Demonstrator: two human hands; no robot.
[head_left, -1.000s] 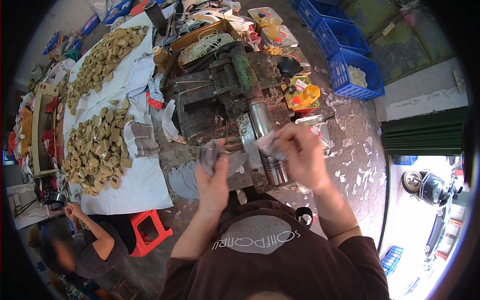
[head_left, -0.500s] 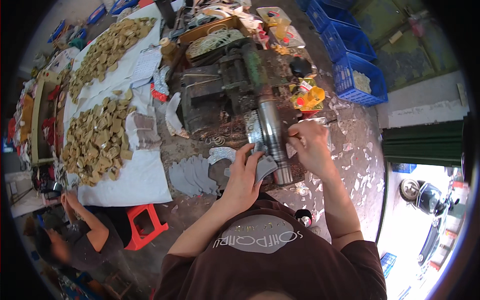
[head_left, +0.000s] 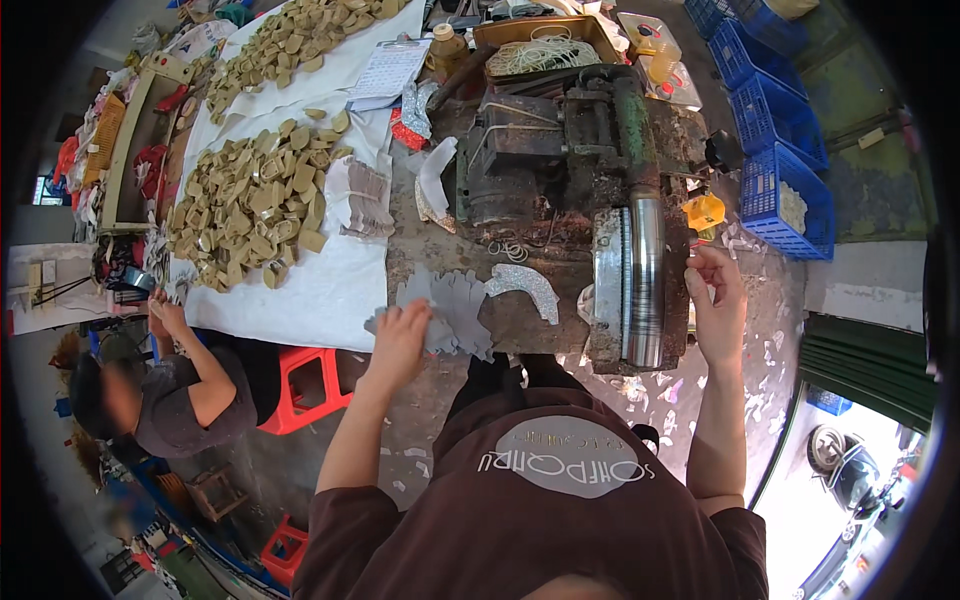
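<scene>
Grey, flat cut pieces overlap in a spread row on the bench, beneath and just right of the left hand. That hand's fingers are bent downward on them; whether they pinch one, I cannot tell. The right hand is raised well apart from it, fingers curled and thumb near the fingertips; I cannot tell whether anything sits between them.

Just left of the right hand stands a shiny steel roller, part of a dark, rusty machine reaching beyond both hands. A glittery curved piece lies between the hands, nearer the left. Beyond the left hand, and farther left, a heap of tan pieces covers a white sheet. Farther out, beyond the right hand, are blue crates. A seated co-worker is left of the left hand.
</scene>
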